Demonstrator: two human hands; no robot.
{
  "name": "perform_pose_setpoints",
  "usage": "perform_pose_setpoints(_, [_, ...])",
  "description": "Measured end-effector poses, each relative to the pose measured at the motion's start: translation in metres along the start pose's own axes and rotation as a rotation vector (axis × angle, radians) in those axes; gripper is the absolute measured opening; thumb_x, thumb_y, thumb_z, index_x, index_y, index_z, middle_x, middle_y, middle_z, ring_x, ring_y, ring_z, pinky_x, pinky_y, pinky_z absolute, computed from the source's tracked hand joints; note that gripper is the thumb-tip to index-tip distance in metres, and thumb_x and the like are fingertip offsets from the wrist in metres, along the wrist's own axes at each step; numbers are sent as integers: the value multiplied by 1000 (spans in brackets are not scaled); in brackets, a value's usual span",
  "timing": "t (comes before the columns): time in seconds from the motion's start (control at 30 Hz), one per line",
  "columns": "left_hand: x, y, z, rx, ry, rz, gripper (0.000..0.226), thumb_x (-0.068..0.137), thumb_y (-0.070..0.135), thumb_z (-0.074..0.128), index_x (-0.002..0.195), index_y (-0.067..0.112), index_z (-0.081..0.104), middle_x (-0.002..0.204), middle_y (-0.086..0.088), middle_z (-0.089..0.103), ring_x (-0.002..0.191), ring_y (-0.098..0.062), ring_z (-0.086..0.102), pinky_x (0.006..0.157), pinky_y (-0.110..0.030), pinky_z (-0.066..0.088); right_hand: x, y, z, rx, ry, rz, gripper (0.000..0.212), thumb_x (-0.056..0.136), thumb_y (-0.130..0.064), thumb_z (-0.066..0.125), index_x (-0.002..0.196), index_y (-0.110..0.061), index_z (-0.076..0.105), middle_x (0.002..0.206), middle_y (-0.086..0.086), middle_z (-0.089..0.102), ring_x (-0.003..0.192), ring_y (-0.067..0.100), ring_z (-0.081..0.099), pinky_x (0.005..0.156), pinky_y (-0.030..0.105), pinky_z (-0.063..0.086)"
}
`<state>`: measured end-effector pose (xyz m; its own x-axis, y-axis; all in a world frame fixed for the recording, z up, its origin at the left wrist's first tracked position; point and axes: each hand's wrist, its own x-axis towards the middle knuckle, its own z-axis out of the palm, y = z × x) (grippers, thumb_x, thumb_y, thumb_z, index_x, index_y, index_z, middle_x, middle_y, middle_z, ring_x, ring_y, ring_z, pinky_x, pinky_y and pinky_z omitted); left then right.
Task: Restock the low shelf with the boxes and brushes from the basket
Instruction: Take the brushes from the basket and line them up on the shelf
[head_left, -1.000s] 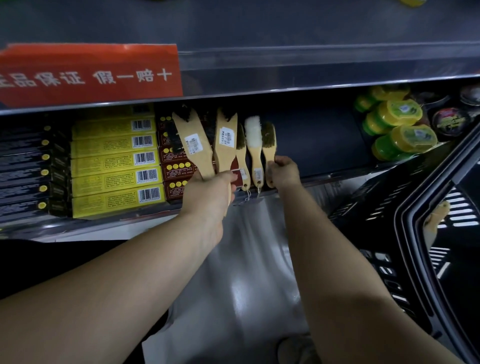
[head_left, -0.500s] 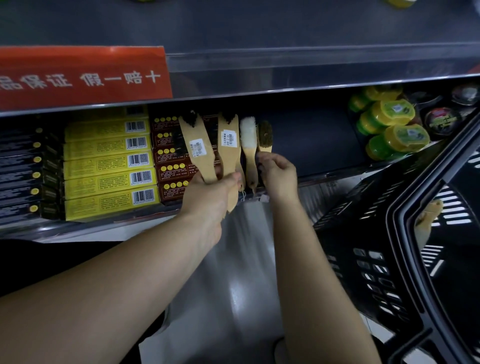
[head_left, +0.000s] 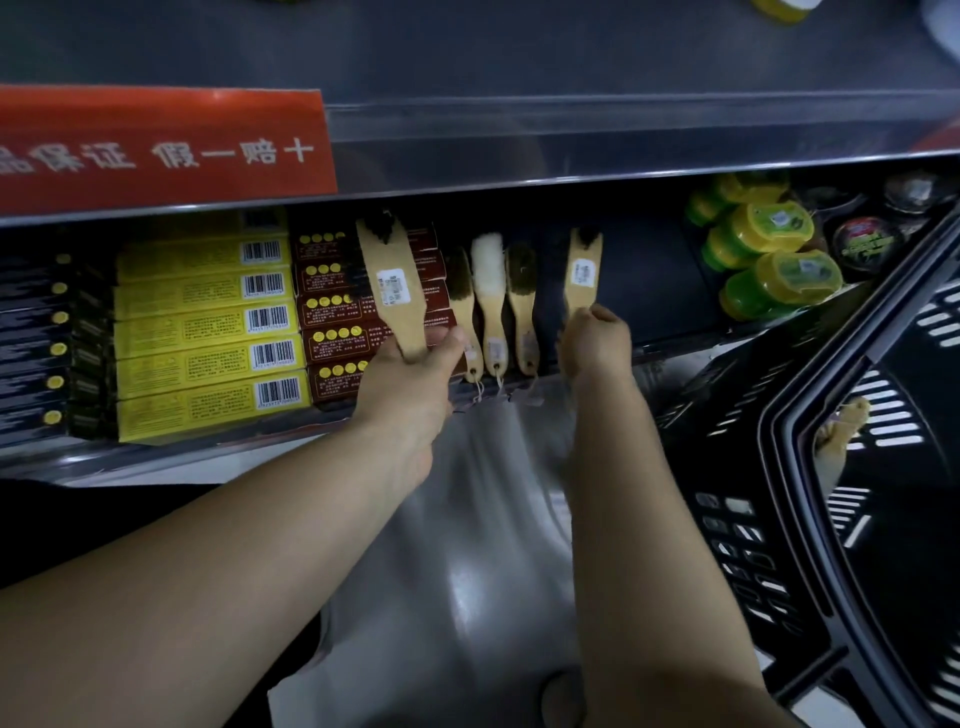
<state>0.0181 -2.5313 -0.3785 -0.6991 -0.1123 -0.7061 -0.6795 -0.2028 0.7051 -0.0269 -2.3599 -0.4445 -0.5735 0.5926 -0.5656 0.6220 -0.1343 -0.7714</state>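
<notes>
I am gripping the wide brush (head_left: 393, 285) in my left hand (head_left: 410, 376), nine o'clock of the standing brushes (head_left: 491, 306), and the narrow brush (head_left: 584, 273) in my right hand (head_left: 596, 340), three o'clock, aiming to seat both upright on the low shelf (head_left: 657, 291).

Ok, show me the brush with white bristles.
The white-bristled brush, middle of three small ones between the left hand and right hand; its neighbours have dark bristles.

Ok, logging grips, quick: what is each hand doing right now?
Left hand: grips the wide brush by its handle.
Right hand: grips the narrower brush by its handle.
</notes>
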Motion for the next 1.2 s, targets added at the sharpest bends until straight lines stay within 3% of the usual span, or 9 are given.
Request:
perform_pose_setpoints(0.1, [0,-1,1,11,8,-9,9,89,36,59,83,33,54,99,6,68,93,-15,62,85,-35,50,26,4,4,-300,-66,86,14,92,0,41,92,-11,50,75,4,51,65,17,50,47,21,42])
perform_pose_setpoints(0.17, [-1,0,2,-17,11,-9,6,93,37,53,88,34,54,95,2,64,88,-18,58,77,-35,46,32,8,9,-384,-58,99,16,93,1,41,99,-8,52,80,5,52,78,19,51,56,20,42])
perform_pose_setpoints(0.27, [0,1,3,-22,19,13,12,96,31,44,89,35,53,83,-4,55,70,-17,50,60,-31,40,36,17,15,-271,-64,-42,26,93,0,40,107,-6,61,90,5,60,84,19,54,72,24,40])
perform_pose_setpoints(0.43, [-2,2,8,-7,7,-20,15,94,24,41,89,30,54,77,3,58,68,-12,51,61,-25,41,43,19,18,-137,-115,-42,21,93,-7,48,104,-15,63,85,-4,62,75,10,58,67,15,48])
perform_pose_setpoints(0.57, [-4,1,10,44,-95,-46,14,95,24,51,84,29,58,83,5,62,72,-11,55,73,-30,47,51,24,17,-147,-40,-1,29,91,5,46,118,3,56,118,17,59,110,25,53,92,22,38])
perform_pose_setpoints(0.73, [-3,-2,9,86,-128,11,11,91,19,60,89,28,67,89,8,67,84,-10,62,88,-32,53,15,23,13,-278,35,-264,22,92,-9,51,112,-5,60,112,10,62,92,17,62,81,19,49])
perform_pose_setpoints(0.9, [-6,-3,8,95,-167,77,14,85,8,65,94,18,70,81,5,69,59,3,65,48,-8,46,-64,22,9,145,-396,-165,23,95,-22,49,93,-13,69,78,-2,70,67,3,64,58,17,50])
perform_pose_setpoints(1.0, [-5,-2,5,209,-160,203,19,83,10,68,91,27,69,80,6,71,70,-2,68,61,-14,53,-83,17,0,229,-658,-96,26,97,-22,47,104,-13,70,92,2,74,85,11,69,69,23,54])
perform_pose_setpoints(1.2, [-2,2,5,293,-198,221,28,87,19,64,115,22,65,104,-1,70,97,-18,66,90,-41,53,-86,7,-13,221,-768,-158,23,94,-5,50,107,-11,68,90,6,74,78,16,71,66,24,55])
